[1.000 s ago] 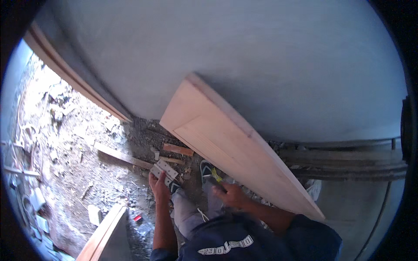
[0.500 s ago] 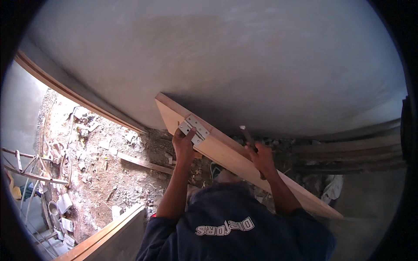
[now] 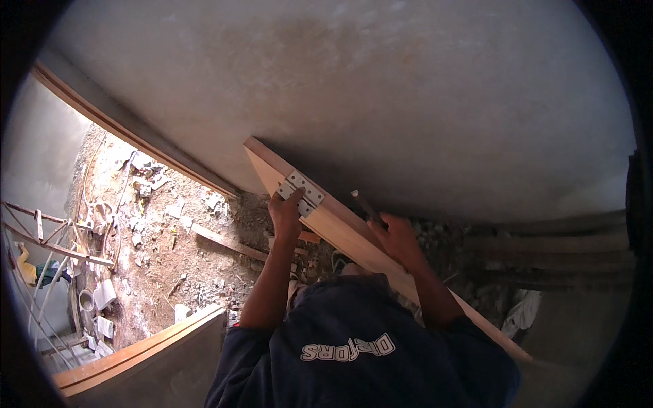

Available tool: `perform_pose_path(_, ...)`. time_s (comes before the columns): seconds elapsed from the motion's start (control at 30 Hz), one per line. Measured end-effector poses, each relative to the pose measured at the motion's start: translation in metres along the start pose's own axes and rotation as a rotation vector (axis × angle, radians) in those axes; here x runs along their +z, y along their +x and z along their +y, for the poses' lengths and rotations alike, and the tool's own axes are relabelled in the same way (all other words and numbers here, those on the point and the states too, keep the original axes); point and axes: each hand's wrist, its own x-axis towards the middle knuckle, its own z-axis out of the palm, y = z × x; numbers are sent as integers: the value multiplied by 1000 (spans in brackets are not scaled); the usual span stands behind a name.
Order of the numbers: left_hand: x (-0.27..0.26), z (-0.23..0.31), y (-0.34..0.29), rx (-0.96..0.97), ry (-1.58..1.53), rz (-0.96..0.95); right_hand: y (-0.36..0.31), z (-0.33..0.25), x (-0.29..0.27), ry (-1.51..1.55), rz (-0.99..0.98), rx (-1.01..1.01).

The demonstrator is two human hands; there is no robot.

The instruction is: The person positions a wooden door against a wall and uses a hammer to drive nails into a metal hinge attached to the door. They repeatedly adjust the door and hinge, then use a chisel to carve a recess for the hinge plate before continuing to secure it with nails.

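A long wooden door panel (image 3: 360, 246) stands on its side, its narrow edge facing up, running slantwise from upper left to lower right. Near its far left end, a silver butt hinge (image 3: 312, 191) with screw holes rests on the narrow edge. My left hand (image 3: 286, 212) grips the hinge, thumb on top, pressing it to the wood. My right hand (image 3: 397, 239) is closed round a slim tool (image 3: 365, 206) with a dark shaft and pale metal tip, just above the panel. The tip points up and left; its exact kind cannot be made out.
A grey plastered wall (image 3: 381, 88) rises right behind the panel. At left, rubble-strewn ground (image 3: 204, 262) shows through an opening with a wooden frame (image 3: 149, 347). Metal scaffolding (image 3: 58, 248) stands far left; stacked boards (image 3: 544, 245) lie at right.
The hinge now sits flatter and squarer on the panel's edge, my left hand still on it. My right hand and its tool have shifted slightly left. The view has moved a little.
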Motion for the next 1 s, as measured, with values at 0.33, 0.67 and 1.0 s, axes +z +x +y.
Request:
perform_pose_path(0.33,14,-3,-6,-4,57,115,24,-15,-16,62,-81,33)
perform_pose_path(0.67,15,-2,-5,139,289,183,53,-8,-6,59,-137,24)
perform_pose_path(1.0,15,-10,-6,198,194,179,136,-26,40,144,-319,-179)
